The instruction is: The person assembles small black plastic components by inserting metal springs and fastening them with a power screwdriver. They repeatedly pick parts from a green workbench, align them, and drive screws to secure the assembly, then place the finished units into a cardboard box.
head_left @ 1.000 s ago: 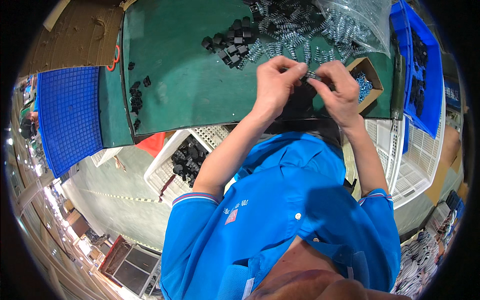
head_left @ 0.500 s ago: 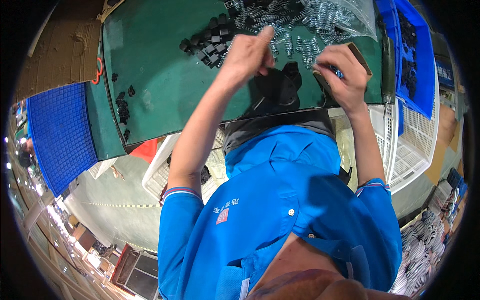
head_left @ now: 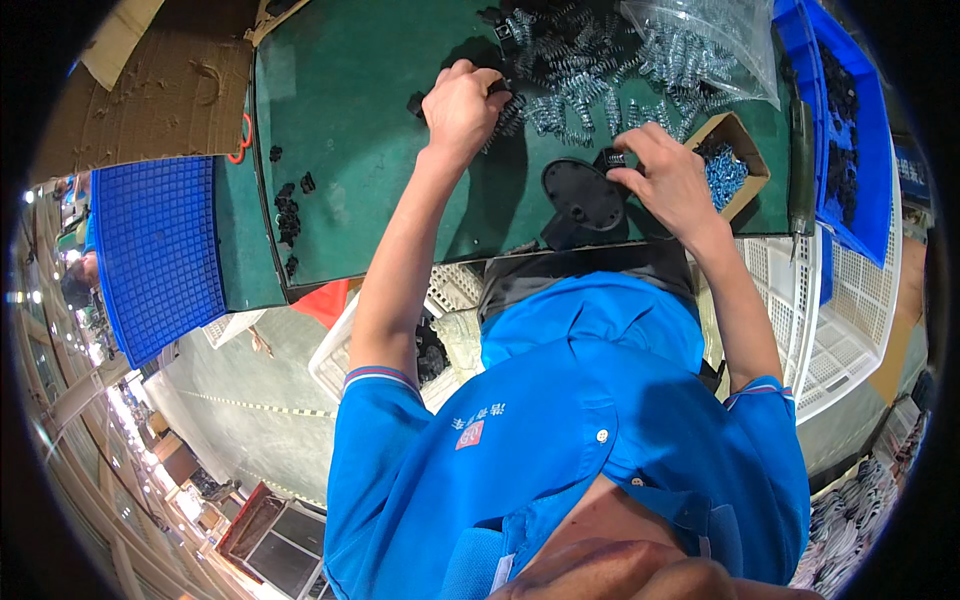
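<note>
My left hand (head_left: 462, 112) is over the pile of small black plastic blocks (head_left: 415, 104), which it mostly hides. Its thumb and fingers pinch a black block (head_left: 498, 88) beside the springs. Nearer me on the green table lies a black oval plastic piece (head_left: 580, 195) with a hole in it. At its upper right end sits a small black block with a coil spring (head_left: 614, 159) showing in it. My right hand (head_left: 668, 185) closes thumb and index finger on that block's right side. Loose metal coil springs (head_left: 580, 90) are heaped beyond both hands.
An open cardboard box (head_left: 752, 188) of small blue screws stands right of my right hand. A clear plastic bag (head_left: 735, 40) lies over springs behind it. A blue bin (head_left: 872, 190) of black parts is at the right edge. Several black bits (head_left: 287, 215) lie on the left.
My right hand has moved left from the screw box to the block on the oval piece. My left hand has moved left, away from the springs, onto the black blocks. The view has shifted slightly.
</note>
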The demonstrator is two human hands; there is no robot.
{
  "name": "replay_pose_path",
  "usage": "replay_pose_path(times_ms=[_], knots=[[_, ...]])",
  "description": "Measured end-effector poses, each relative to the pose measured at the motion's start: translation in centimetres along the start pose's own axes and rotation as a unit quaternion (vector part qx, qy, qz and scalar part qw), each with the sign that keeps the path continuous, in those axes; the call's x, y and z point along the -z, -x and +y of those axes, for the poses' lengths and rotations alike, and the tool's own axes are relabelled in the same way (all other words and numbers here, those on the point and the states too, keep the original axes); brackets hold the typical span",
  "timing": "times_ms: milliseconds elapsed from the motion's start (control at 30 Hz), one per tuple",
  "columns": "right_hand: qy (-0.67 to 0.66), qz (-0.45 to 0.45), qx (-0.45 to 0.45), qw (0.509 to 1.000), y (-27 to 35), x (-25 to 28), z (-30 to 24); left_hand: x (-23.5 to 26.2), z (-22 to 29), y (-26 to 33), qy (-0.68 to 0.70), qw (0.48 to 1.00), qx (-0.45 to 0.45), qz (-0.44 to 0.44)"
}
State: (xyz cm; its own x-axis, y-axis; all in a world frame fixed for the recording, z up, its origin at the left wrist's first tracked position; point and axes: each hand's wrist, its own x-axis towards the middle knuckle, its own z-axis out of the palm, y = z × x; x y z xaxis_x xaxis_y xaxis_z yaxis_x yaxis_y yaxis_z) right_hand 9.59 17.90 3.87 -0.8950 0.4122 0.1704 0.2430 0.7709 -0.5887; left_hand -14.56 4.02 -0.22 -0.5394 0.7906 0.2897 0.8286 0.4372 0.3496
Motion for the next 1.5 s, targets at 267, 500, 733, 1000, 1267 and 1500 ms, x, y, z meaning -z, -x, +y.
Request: replay_pose_path(times_ms=[267,500,733,1000,1267,1500], knots=[[-0.259,0.088,-0.026,0.961,0.2,2.1,-3.6,4.7,7.2,4.0,0.563,0.816,0.101,-0.080],[-0.336,0.111,-0.019,0.935,0.5,1.7,-4.5,3.8,8.7,5.5,0.594,0.800,0.069,-0.050],[-0.371,0.055,-0.113,0.920,1.2,1.4,-4.0,3.0,10.3,6.1,0.465,0.885,-0.004,0.026],[-0.392,0.089,-0.182,0.898,3.2,1.6,-0.3,1.8,11.3,6.5,0.248,0.964,-0.012,0.094],[-0.278,0.072,-0.182,0.940,2.8,0.5,0.5,-0.7,10.8,6.8,0.174,0.984,0.026,-0.036],[-0.113,0.076,-0.067,0.988,1.8,-0.7,0.4,-0.9,10.8,7.2,0.171,0.984,0.018,-0.054]])
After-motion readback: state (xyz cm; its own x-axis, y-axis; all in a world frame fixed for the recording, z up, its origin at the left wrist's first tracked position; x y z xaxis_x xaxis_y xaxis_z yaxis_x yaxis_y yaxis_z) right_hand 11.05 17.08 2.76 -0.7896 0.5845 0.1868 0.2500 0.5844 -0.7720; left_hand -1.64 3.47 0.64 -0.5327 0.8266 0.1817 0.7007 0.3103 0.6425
